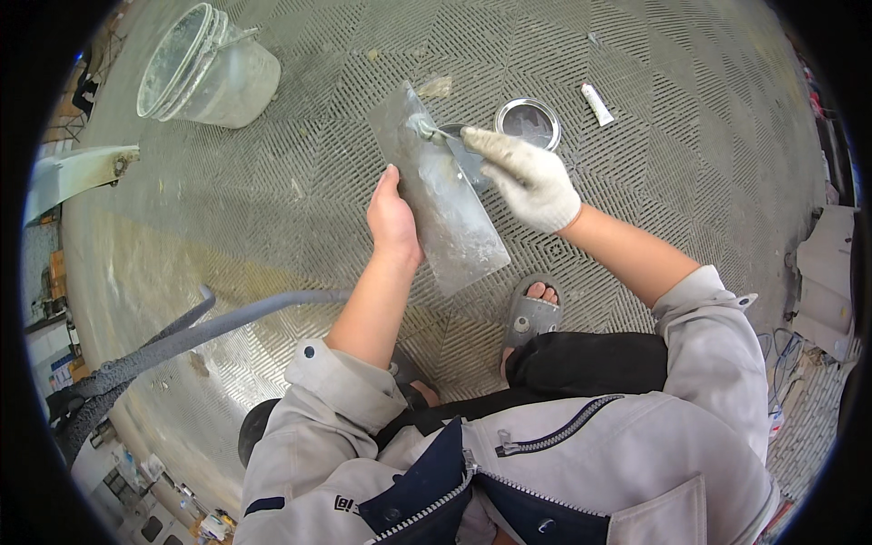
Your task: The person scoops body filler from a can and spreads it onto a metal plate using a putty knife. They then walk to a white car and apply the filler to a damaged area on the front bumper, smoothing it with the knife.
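Observation:
My bare left hand (394, 218) grips the left edge of a flat, smeared grey mixing board (454, 222), which is tilted in front of me. A dab of pale grey paste (421, 125) sits near the board's far end. My right hand (534, 182), in a whitish knit glove, is closed around a thin tool (441, 134) whose tip reaches the paste; the grip hides most of its handle. Just beyond the glove is a round metal tin or lid (529, 124) with a shiny rim. Another round grey container (470, 165) is partly hidden behind the board and glove.
A white tube (598, 105) lies on the ridged floor (363, 100) at the far right. A dirty translucent bucket (227, 86) stands far left. Below it, a pale panel (86, 177) juts in. A grey hose (218, 325) runs along the left, near my sandalled foot (533, 318).

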Demonstrator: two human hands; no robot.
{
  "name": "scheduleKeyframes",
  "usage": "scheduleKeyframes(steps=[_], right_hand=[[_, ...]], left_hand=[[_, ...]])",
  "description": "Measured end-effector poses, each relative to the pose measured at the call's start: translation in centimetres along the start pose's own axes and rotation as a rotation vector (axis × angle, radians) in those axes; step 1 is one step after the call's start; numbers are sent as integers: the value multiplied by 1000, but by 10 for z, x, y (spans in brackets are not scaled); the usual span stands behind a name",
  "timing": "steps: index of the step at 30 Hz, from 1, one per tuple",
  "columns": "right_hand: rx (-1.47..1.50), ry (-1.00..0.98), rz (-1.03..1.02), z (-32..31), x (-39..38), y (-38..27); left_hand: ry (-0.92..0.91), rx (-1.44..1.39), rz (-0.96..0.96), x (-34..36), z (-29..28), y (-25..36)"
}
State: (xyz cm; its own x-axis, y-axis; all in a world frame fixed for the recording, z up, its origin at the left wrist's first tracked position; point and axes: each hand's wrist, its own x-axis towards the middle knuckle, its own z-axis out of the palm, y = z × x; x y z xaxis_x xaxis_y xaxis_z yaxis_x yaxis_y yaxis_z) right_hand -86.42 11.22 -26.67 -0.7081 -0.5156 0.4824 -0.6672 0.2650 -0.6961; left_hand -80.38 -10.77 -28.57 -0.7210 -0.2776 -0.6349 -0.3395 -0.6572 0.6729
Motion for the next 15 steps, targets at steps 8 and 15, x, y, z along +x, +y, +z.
scheduleKeyframes(steps=[8,15], right_hand=[[-238,-275,-194,4,-6,-5],[-462,-480,-194,8,-9,15]], left_hand=[[142,104,336,-6,1,14],[115,-6,347,9,-25,4]])
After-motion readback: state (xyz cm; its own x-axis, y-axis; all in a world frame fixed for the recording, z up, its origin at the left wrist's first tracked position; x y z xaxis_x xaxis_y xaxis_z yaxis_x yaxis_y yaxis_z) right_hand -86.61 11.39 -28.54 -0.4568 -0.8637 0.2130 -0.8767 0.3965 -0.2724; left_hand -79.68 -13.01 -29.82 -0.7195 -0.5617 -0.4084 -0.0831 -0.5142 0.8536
